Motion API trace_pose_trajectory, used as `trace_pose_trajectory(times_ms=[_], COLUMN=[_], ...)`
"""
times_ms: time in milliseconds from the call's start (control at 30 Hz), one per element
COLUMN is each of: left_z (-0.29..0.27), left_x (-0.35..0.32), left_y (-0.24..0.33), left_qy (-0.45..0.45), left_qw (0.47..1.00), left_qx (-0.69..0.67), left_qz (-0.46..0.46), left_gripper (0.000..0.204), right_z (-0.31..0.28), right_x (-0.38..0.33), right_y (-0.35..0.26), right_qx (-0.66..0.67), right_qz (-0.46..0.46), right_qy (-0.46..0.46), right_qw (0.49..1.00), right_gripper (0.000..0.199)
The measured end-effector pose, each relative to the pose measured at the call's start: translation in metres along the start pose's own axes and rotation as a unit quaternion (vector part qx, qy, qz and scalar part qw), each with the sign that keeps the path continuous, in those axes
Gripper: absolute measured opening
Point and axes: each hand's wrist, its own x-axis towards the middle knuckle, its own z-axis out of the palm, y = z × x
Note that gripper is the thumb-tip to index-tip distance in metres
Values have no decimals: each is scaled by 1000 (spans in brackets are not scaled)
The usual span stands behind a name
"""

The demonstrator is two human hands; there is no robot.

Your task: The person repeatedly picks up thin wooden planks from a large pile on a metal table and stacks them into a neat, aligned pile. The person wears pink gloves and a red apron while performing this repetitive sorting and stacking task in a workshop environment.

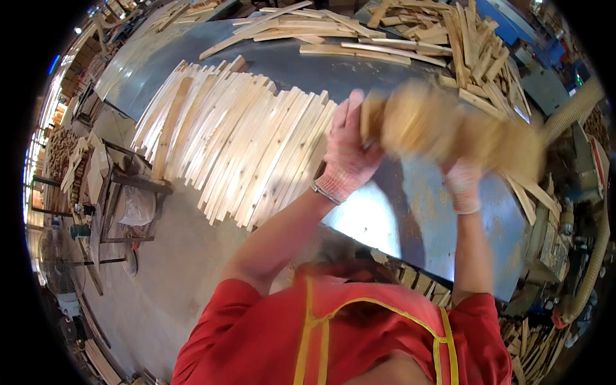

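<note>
Your gloved left hand (pixel 346 151) and right hand (pixel 463 183) are both clamped on a blurred bundle of wooden slats (pixel 449 131), held above the grey metal table (pixel 449 224), right of the fanned row of slats (pixel 237 144).

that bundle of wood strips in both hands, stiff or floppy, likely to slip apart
The blurred bundle of pale wooden strips is probably stiff, like the flat slats fanned out on the grey metal table. Loose strips could slide apart, since only the gloved left hand and right hand grip them. Likely light.
</note>
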Motion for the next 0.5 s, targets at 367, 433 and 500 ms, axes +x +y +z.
trace_pose_trajectory(times_ms=[367,433,500], left_z=[-48,-59,-74], left_x=[-193,-185,-205], left_y=[-133,-113,-113], left_qy=[-399,-435,-331], left_qw=[824,817,879], left_qx=[388,367,328], left_qz=[101,91,97], left_gripper=[42,37,49], right_z=[98,91,75], right_x=[-195,-186,-165], right_y=[31,38,43], right_qx=[-372,-296,-143], right_qz=[145,195,277], right_qy=[-415,-433,-430], right_qw=[818,828,847], right_gripper=[76,75,75])
